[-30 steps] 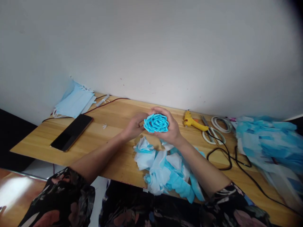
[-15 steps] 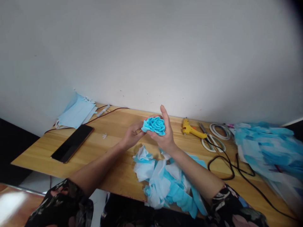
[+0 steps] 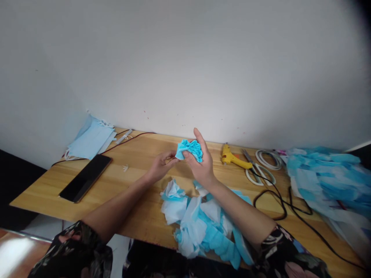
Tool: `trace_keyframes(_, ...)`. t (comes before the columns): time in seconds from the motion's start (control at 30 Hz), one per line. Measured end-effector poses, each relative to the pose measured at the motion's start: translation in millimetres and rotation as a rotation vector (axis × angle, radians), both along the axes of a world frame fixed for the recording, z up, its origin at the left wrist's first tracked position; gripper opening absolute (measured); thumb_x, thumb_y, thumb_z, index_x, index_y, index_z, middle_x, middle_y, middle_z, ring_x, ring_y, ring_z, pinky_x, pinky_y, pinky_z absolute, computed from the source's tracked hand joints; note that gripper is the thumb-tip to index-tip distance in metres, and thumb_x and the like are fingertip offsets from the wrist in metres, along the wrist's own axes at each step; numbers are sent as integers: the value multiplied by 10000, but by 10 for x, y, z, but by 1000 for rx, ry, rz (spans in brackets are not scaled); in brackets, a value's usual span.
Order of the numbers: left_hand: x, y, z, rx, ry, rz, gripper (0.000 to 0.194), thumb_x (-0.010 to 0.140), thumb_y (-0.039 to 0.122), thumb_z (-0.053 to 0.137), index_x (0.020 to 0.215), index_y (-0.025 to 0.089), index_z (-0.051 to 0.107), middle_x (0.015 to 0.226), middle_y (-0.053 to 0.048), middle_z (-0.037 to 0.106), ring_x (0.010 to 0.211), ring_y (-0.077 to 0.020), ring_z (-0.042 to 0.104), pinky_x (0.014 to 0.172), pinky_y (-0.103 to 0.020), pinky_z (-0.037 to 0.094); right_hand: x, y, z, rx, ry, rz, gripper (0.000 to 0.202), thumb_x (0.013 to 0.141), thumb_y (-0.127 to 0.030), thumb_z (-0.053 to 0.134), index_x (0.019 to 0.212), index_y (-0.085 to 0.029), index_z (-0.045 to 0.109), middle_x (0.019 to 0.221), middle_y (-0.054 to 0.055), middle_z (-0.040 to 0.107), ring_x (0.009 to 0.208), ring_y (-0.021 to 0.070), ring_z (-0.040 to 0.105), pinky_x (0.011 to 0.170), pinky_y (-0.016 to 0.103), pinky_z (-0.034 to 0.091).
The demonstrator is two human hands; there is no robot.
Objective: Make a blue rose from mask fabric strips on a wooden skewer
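Above the tabletop (image 3: 136, 154), right hand (image 3: 203, 169) grips the blue flower (image 3: 185, 146), thumb pressed across it, one finger raised; left hand (image 3: 158, 168) pinching its edge by fingertips.

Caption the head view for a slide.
Right hand holds a blue rosette, left hand at its edge, above a table; glue gun and scissors nearby.

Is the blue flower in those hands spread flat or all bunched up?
Bunched up: the blue flower shows many crinkled folds gathered in the right hand, with the left hand at its edge.
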State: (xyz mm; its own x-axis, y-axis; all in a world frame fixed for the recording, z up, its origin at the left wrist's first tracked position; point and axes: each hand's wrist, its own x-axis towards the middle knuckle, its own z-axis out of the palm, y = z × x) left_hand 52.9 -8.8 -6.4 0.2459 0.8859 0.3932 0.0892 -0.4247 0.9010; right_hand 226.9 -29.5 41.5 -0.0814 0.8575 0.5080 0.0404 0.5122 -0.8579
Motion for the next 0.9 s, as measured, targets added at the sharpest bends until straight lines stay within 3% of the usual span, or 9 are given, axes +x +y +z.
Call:
trace_keyframes(0.1, -17, 26, -6, -74, -91, -27, 381, 881, 542, 728, 843, 162, 727, 826, -46, 729, 810, -174, 658, 803, -294, 520, 14, 59, -11, 5, -1, 82, 1063, 841, -552, 784, 1675, -365, 152, 1391, 97, 631, 1135, 269, 696, 1010, 447, 602)
trace_keyframes(0.2, -34, 34, 51, -115, -175, -36, 409, 860, 573, 742, 820, 167, 705, 761, -19, 685, 721, -139, 601, 724, -266, 492, 39, 145, -32, 50, 9, 188, 1312, 722, -646, 847, 1678, -393, -16, 1612, 111, 450, 1429, 320, 527, 1146, 502, 512)
trace_keyframes(0.33, -42, 21, 143, -137, -229, -36, 438, 817, 599, 781, 843, 169, 703, 749, -12, 676, 691, -131, 582, 692, -264, 488, 75, 223, -55, 69, 2, 227, 1394, 671, -709, 845, 1663, -421, -90, 1706, 103, 307, 1584, 321, 304, 1251, 565, 361)
trace_keyframes(0.5, -29, -2, 149, -161, -198, -106, 524, 781, 683, 778, 826, 164, 721, 753, -23, 687, 745, -153, 621, 744, -283, 512, 97, 186, -18, 79, -34, 290, 1457, 635, -675, 886, 1669, -384, -99, 1725, 143, 265, 1580, 344, 311, 1246, 563, 354)
trace_keyframes(0.6, -16, -6, 124, -146, -164, -136, 555, 788, 724, 743, 820, 170, 743, 770, -37, 702, 780, -175, 643, 779, -300, 524, 91, 131, 26, 90, -43, 318, 1485, 606, -661, 908, 1676, -365, -78, 1703, 165, 310, 1536, 342, 397, 1214, 524, 406)
trace_keyframes(0.77, -3, 2, 104, -145, -136, -129, 598, 768, 772, 721, 819, 177, 751, 824, -56, 739, 833, -211, 679, 836, -336, 543, 53, 55, 57, 28, -55, 296, 1458, 617, -621, 923, 1681, -365, -42, 1505, 142, 577, 1318, 309, 635, 1118, 489, 521)
trace_keyframes(0.9, 0, -1, 116, -126, -112, -115, 576, 739, 749, 763, 787, 176, 746, 818, -65, 760, 827, -227, 693, 868, -359, 561, 23, 7, 39, 26, -67, 279, 1342, 675, -606, 898, 1685, -347, 54, 1372, 115, 677, 1276, 308, 665, 1103, 499, 535)
